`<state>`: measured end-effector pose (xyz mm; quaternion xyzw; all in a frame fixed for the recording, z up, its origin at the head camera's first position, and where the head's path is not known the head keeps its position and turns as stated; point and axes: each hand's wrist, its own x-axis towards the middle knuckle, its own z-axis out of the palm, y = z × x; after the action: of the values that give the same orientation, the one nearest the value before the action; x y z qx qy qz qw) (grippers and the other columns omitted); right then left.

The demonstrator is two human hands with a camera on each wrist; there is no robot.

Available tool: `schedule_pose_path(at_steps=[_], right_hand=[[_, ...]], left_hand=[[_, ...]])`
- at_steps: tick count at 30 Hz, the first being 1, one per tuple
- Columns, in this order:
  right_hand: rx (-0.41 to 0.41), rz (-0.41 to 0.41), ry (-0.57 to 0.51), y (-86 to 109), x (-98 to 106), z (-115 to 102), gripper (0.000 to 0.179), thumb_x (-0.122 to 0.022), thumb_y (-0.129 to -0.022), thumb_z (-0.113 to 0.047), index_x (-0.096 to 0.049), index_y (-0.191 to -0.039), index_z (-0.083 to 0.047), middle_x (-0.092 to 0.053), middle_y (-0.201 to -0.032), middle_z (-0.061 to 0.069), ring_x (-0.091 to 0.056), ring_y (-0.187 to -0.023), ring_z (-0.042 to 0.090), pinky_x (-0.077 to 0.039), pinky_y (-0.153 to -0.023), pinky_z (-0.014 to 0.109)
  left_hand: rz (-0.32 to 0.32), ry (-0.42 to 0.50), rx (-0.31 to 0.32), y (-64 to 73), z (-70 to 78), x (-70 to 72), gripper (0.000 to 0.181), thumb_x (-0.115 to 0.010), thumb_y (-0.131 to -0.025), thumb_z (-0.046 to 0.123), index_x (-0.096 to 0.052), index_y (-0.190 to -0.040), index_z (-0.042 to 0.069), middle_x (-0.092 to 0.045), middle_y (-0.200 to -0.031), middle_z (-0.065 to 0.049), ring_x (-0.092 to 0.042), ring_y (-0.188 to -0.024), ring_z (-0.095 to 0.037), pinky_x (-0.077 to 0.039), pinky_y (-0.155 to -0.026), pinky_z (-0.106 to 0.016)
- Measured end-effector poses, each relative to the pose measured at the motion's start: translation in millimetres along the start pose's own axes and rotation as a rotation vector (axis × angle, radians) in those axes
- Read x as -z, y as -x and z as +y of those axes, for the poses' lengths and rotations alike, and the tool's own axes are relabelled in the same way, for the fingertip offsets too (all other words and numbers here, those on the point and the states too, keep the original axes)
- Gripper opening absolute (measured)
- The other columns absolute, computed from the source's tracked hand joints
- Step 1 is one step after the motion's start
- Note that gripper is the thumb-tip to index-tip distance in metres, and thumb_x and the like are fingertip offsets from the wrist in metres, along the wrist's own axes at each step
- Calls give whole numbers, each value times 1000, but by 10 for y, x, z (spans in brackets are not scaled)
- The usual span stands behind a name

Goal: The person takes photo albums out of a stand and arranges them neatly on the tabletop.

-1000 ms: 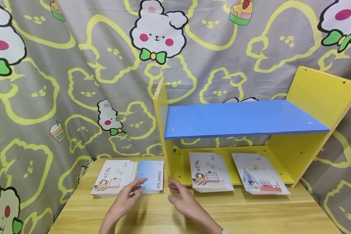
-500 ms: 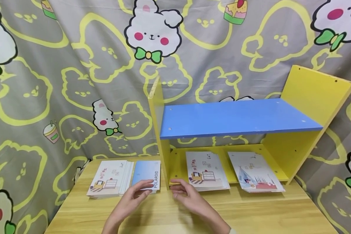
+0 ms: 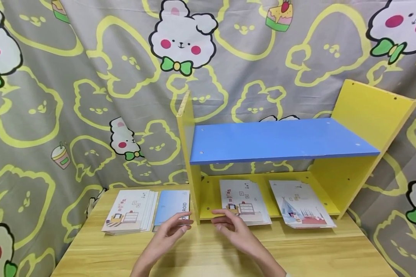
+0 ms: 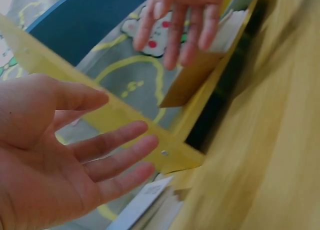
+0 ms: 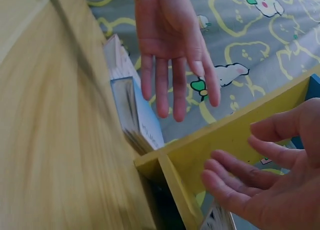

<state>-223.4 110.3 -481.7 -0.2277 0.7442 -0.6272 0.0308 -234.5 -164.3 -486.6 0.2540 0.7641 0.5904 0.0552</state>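
My left hand [image 3: 168,234] hovers over the table with loosely bent fingers and holds nothing. Its fingertips overlap the lower right corner of a blue album [image 3: 170,204] lettered POLAROID, which lies just left of the shelf unit. Facing it across a gap is my right hand [image 3: 237,232], likewise holding nothing, its fingers in front of a white booklet stack [image 3: 242,192] with a room drawing. In the left wrist view the left palm [image 4: 45,175] is bare; the right wrist view shows the right hand's fingers [image 5: 235,185] relaxed and spread a little.
A yellow shelf unit [image 3: 371,115] with a blue board [image 3: 280,140] stands at the back right. On its bottom panel lies another stack with a tent drawing [image 3: 301,204]. More white booklets [image 3: 128,207] lie left of the album. A patterned curtain [image 3: 90,57] hangs behind the wooden table [image 3: 208,257].
Both hands have shifted right and stand slightly farther apart; the right one now overlaps the room-drawing stack. The head view has turned a little. The booklets and album stay put.
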Motion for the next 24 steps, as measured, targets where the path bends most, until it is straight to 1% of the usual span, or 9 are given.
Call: schedule_pose_path(at_steps=[3,6,8,10,14,17,20,24], right_hand=[[9,50,34,48,53,11,42,-62,-100,-5,-54,-141,-4,-67,-125,18,-63,-118,37,-51,-101,26],[14,111,47,89,105,26,41,-63,-99,-4,-55,-140,-4,-67,-124,20,-64,-116,33,-52,-101,27],[14,146,49,114,138,38,42,-64,-99,-4,-56,-140,-2,-67,-123,21,-65,-115,34,-53,-100,28],[16,169,47,137,164,54,42,-65,-98,-4,-56,-139,0,-67,-123,22,-65,-115,35,-53,-99,27],[23,193,55,189,210,75,42,-66,-98,-5,-56,-139,0,-68,-122,20,-65,-114,36,-54,-99,28],[20,230,92,238,253,67,41,-66,-98,-5,-58,-138,-4,-70,-120,16,-66,-112,33,-56,-94,29],[-6,297,135,294,300,47,39,-67,-97,-4,-61,-136,-9,-71,-118,12,-67,-110,30,-57,-89,28],[-25,357,198,363,365,29,41,-69,-97,-5,-63,-135,-17,-71,-123,9,-66,-113,30,-57,-88,30]], left_hand=[[14,34,25,-26,-16,-116,46,-56,-106,14,-47,-150,1,-57,-137,-32,-63,-123,-26,-52,-102,-31],[58,56,31,-54,-28,-226,47,-58,-105,13,-48,-149,2,-58,-139,-30,-61,-125,-34,-53,-101,-35],[89,66,29,-70,-33,-289,47,-59,-105,14,-48,-149,2,-59,-138,-28,-60,-126,-39,-53,-101,-35],[109,87,29,-75,-45,-345,48,-59,-105,14,-48,-149,1,-60,-137,-28,-59,-125,-42,-53,-102,-36],[126,139,34,-86,-76,-440,47,-56,-106,14,-46,-150,2,-59,-137,-29,-61,-123,-41,-52,-102,-44],[145,161,20,-121,-90,-499,46,-53,-108,15,-44,-151,3,-58,-136,-31,-61,-121,-44,-52,-101,-49],[169,161,4,-165,-96,-548,46,-48,-110,18,-41,-152,1,-60,-133,-31,-61,-119,-48,-53,-100,-50],[187,143,-1,-196,-103,-616,47,-45,-111,20,-39,-153,0,-63,-130,-30,-62,-117,-50,-54,-98,-50]])
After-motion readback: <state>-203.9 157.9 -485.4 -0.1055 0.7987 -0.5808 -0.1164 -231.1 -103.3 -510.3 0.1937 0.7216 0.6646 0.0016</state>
